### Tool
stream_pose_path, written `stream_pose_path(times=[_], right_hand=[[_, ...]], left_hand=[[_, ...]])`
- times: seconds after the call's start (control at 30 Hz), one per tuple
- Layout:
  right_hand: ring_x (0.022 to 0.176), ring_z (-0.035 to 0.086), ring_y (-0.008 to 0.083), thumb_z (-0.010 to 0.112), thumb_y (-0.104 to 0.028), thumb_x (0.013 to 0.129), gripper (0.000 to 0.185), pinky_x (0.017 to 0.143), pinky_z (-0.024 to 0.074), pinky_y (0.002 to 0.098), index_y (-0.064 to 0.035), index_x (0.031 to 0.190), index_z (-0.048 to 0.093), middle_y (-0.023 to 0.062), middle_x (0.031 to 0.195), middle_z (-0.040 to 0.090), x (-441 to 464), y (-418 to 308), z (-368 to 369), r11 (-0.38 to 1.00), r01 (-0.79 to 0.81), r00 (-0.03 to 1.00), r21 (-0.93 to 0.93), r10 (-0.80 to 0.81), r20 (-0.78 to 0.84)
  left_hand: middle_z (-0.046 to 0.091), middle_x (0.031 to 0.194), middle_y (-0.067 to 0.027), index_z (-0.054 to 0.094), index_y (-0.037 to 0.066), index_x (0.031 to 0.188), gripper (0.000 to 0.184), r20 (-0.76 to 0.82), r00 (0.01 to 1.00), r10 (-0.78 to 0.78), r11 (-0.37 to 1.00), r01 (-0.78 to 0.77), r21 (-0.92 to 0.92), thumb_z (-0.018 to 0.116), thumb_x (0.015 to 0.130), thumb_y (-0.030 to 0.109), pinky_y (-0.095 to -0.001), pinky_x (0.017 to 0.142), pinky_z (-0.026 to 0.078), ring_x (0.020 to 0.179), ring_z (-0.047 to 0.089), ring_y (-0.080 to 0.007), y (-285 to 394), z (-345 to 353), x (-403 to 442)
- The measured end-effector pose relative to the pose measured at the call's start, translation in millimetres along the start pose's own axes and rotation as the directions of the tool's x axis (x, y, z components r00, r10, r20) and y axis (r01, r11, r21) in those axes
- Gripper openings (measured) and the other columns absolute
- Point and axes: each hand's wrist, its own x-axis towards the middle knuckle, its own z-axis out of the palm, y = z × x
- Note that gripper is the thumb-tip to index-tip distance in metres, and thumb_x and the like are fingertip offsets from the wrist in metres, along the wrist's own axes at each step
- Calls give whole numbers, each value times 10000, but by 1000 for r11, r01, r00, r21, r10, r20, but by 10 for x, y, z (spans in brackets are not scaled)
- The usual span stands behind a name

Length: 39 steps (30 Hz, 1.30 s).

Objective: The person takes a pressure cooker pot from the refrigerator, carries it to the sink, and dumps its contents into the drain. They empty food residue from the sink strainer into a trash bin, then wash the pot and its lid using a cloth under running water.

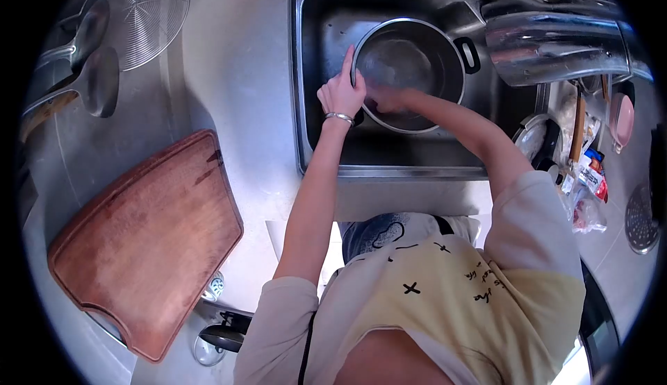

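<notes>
A large round metal pot (448, 65) with dark side handles sits tilted in the sink (322, 147), its inside facing up. At the pot's left rim, my left hand (342, 93) is closed around the edge near a mostly hidden handle, index finger laid along the rim. My right hand (389, 99) reaches over the near rim into the pot, close to its left inner wall. Motion smears its fingers, so whether it holds anything cannot be made out. The pot's right handle (471, 55) is free.
Left of the sink lies a wooden cutting board (156, 239). Ladles (101, 83) and a round wire strainer (142, 17) are at the upper left. A shiny metal object (556, 45) overhangs the sink's right side. Packets (592, 177) and a skimmer (640, 218) are at the right.
</notes>
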Motion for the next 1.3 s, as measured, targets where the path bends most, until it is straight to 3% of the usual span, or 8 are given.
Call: stream_pose_path(times=[0.17, 0.43, 0.53, 0.73, 0.83, 1.07, 1.17, 1.3], right_hand=[[1105, 460, 340, 562, -100, 714, 509, 943, 347, 432, -37, 1194, 403, 214, 1198, 464, 319, 330, 128, 864, 219, 704, -453, -461, -540], [889, 564, 332, 575, -158, 722, 458, 741, 449, 394, -18, 1136, 440, 181, 948, 572, 206, 784, 240, 645, -399, 917, -652, 260, -304], [900, 568, 334, 572, -157, 724, 518, 731, 456, 385, -26, 1198, 412, 194, 960, 576, 84, 589, 55, 982, 162, 987, -101, -161, 16], [802, 601, 296, 615, -179, 720, 289, 716, 470, 366, -47, 977, 605, 143, 860, 625, -413, 260, -322, 977, -166, 911, -135, 100, -401], [784, 611, 271, 612, -153, 725, 202, 731, 470, 353, -27, 881, 634, 129, 803, 639, -678, 128, -538, 763, 94, 858, 639, 264, -441], [969, 553, 224, 560, -143, 746, 396, 854, 413, 335, -35, 1126, 533, 168, 1090, 568, -245, 247, -79, 971, 233, 666, -45, -193, -720], [1108, 472, 243, 479, -268, 841, 426, 958, 331, 334, -63, 1213, 472, 161, 1204, 503, -157, -36, 142, 691, 191, 947, 698, 58, -317], [1242, 290, 196, 246, -496, 918, 619, 1021, 214, 301, -35, 1323, 324, 92, 1359, 336, -426, -444, 180, 684, 257, 938, 682, -5, -348]], left_hand=[[599, 622, -166, 288, 332, 1334, 572, -20, 999, 34, 999, -34, -14, 475, 797, 267, -483, 541, 466, 579, 585, -371, -60, 42, -24], [610, 645, -165, 299, 334, 1330, 559, 16, 1000, -24, 1000, 24, -2, 468, 799, 288, -473, 560, 475, 596, 592, -369, 18, -14, -7], [611, 653, -172, 297, 345, 1328, 555, 24, 999, -26, 1000, 26, 13, 463, 800, 297, -474, 569, 475, 606, 593, -372, 5, -26, -2], [609, 650, -179, 293, 358, 1326, 549, 9, 1000, -18, 1000, 18, 9, 457, 804, 317, -478, 584, 475, 613, 593, -378, -26, 39, -3], [608, 647, -179, 296, 351, 1325, 545, 5, 1000, -26, 999, 26, 22, 458, 806, 322, -479, 582, 473, 612, 592, -379, -29, 40, -45], [606, 642, -179, 317, 347, 1313, 506, 4, 999, -31, 999, 31, 38, 441, 822, 344, -477, 567, 465, 614, 593, -376, -19, 35, -38], [606, 639, -180, 304, 325, 1322, 497, -1, 1000, -7, 999, 7, 49, 420, 839, 352, -483, 552, 462, 603, 591, -379, -39, 74, -25], [605, 637, -184, 283, 312, 1332, 470, 38, 998, -44, 996, 41, 80, 366, 873, 372, -489, 541, 458, 594, 590, -381, 9, 39, -48]])
